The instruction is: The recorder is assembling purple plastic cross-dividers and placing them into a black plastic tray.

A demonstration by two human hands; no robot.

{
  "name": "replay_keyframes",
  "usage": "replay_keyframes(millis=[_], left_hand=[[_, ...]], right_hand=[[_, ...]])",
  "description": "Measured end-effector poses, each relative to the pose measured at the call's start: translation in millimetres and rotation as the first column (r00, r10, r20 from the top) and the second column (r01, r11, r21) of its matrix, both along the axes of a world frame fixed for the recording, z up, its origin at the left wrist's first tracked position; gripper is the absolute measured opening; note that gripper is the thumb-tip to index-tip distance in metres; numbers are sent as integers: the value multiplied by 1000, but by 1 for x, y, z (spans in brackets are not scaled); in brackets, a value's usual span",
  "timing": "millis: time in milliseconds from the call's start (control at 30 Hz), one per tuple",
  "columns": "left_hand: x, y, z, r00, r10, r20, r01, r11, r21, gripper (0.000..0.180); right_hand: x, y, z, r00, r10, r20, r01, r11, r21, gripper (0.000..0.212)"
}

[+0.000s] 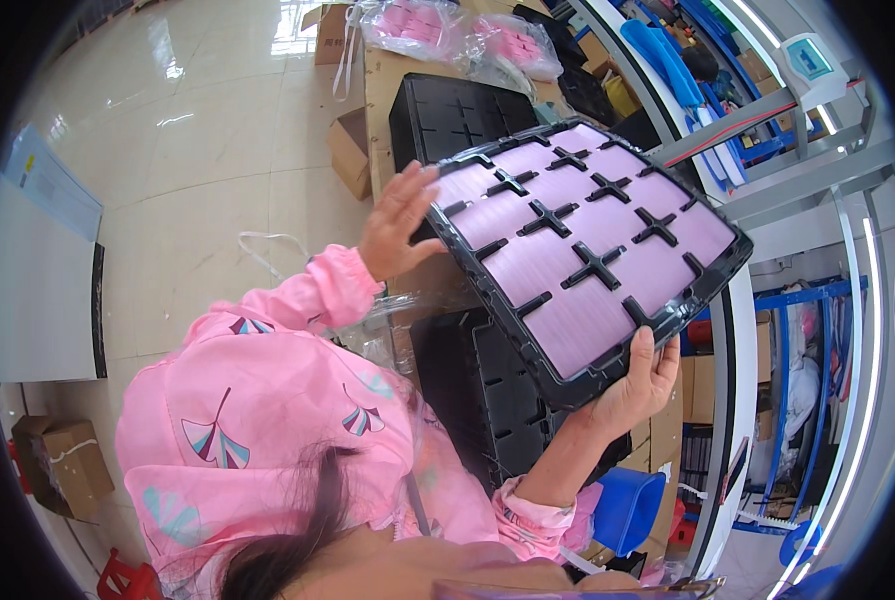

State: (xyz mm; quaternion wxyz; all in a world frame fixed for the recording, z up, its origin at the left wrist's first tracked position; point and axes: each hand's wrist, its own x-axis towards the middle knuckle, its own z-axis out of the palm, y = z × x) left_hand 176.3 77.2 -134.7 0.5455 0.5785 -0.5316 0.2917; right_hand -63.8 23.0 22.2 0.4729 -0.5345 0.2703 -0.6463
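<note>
A black plastic tray [699, 297] is tilted up in front of me, its compartments filled with pink sheet-like pieces [515, 278] packed in rows between black cross-shaped dividers. My right hand [639, 385] grips its near right edge, with the thumb on the rim and the other fingers partly hidden underneath. Beside the left edge, my left hand [397, 225] is open, its fingers stretched out and the thumb pointing at the rim. Whether it touches the tray I cannot tell. Below the held tray lie more black trays [502, 385], partly covered by it.
A stack of black trays [447, 108] stands at the far side of the table. Clear bags with pink pieces [412, 28] lie behind it. A blue bin [629, 510] sits near right, cardboard boxes [350, 150] stand left of the table, and a metal frame [767, 195] rises at right.
</note>
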Motion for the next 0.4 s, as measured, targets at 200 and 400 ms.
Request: replay_keyframes(millis=[200, 400], left_hand=[[4, -38, -9, 976, -151, 158, 140, 987, 78, 57], [17, -57, 0, 897, -378, -231, 364, 926, -99, 37]], right_hand=[[27, 0, 6, 997, 71, -34, -73, 994, -78, 43], [36, 8, 7, 942, 319, -108, -336, 914, -226, 53]])
